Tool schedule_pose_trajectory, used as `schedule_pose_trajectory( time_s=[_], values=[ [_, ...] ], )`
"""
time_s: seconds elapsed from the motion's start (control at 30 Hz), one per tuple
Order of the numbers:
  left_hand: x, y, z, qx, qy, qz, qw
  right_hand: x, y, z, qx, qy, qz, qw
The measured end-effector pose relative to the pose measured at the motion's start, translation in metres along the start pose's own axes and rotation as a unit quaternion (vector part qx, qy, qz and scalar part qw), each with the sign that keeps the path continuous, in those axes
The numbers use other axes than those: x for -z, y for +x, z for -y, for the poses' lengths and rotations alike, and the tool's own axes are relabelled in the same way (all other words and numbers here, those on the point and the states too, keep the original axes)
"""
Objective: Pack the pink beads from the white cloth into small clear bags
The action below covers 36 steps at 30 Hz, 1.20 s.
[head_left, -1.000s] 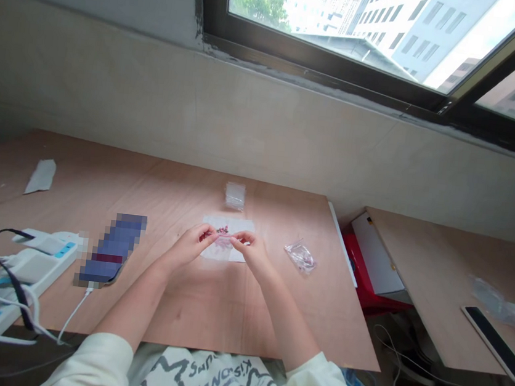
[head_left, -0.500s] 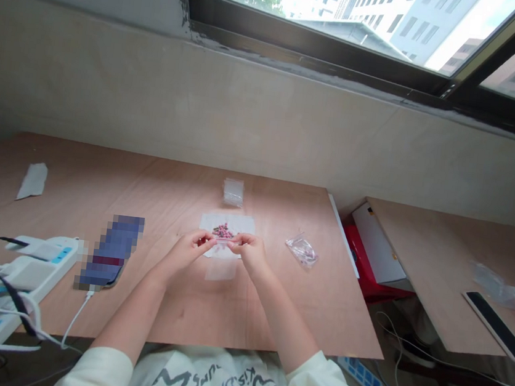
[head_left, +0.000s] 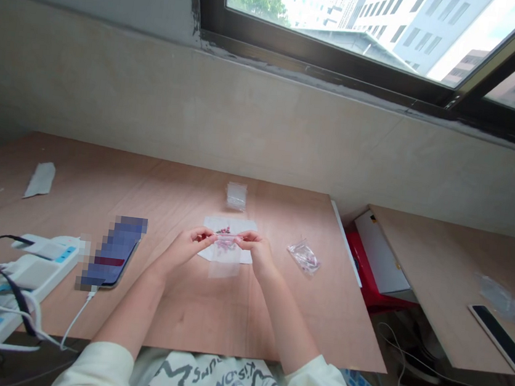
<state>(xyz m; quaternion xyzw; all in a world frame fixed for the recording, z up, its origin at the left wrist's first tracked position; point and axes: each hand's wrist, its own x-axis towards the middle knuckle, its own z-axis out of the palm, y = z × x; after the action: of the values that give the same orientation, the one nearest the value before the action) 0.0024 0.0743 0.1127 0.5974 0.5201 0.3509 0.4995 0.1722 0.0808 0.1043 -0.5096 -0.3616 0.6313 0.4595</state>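
Thumb and fingertips of the left hand (head_left: 192, 244) are pinched on one end of a small clear bag's (head_left: 224, 270) top edge; the right hand (head_left: 255, 251) pinches the other end, so I have the edge stretched level between two narrow grips. The bag hangs toward the near side, over a white sheet (head_left: 245, 256) and past its near edge. Small pink pieces (head_left: 224, 231) show just beyond the fingers — more pink shows through the plastic, though I can't tell whether it is inside or behind.

For moving, I have a stretch of wooden tabletop (head_left: 206, 320) between the sheet and the near edge. Past the sheet's far edge sits a stack of clear packets (head_left: 236, 197); a crumpled clear bag (head_left: 305, 257) lies to the right, short of the table's right edge. A phone (head_left: 113, 254) and a loaded power strip (head_left: 56, 263) bound the left side.

Both forearms reach forward over the near edge and converge, wrists turned inward — the hands well apart from phone and crumpled bag.
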Motion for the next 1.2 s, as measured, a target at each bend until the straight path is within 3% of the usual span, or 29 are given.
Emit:
schedule_pose_trajectory(
  time_s=[0.23, 0.47, 0.67, 0.87, 1.1, 1.2],
  values=[
    [-0.005, -0.007, 0.001, -0.005, -0.027, 0.043, 0.999, -0.006, -0.006, -0.005, -0.001, -0.007, 0.009, 1.000],
    [-0.012, -0.003, 0.004, -0.039, 0.019, 0.010, 0.999, -0.007, -0.008, -0.010, 0.018, -0.030, 0.044, 0.998],
    [-0.014, 0.000, -0.007, -0.016, 0.009, 0.061, 0.998, -0.015, -0.008, 0.002, 0.019, -0.006, 0.030, 0.999],
    [-0.014, 0.006, -0.006, -0.061, 0.019, 0.027, 0.998, -0.018, -0.005, 0.003, 0.037, -0.016, 0.071, 0.997],
    [-0.008, 0.000, 0.004, 0.017, -0.015, 0.029, 0.999, -0.010, -0.002, -0.002, 0.002, 0.007, 0.024, 1.000],
    [-0.007, -0.003, 0.009, 0.030, -0.025, 0.015, 0.999, -0.006, -0.003, -0.005, 0.014, -0.013, 0.038, 0.999]
  ],
)
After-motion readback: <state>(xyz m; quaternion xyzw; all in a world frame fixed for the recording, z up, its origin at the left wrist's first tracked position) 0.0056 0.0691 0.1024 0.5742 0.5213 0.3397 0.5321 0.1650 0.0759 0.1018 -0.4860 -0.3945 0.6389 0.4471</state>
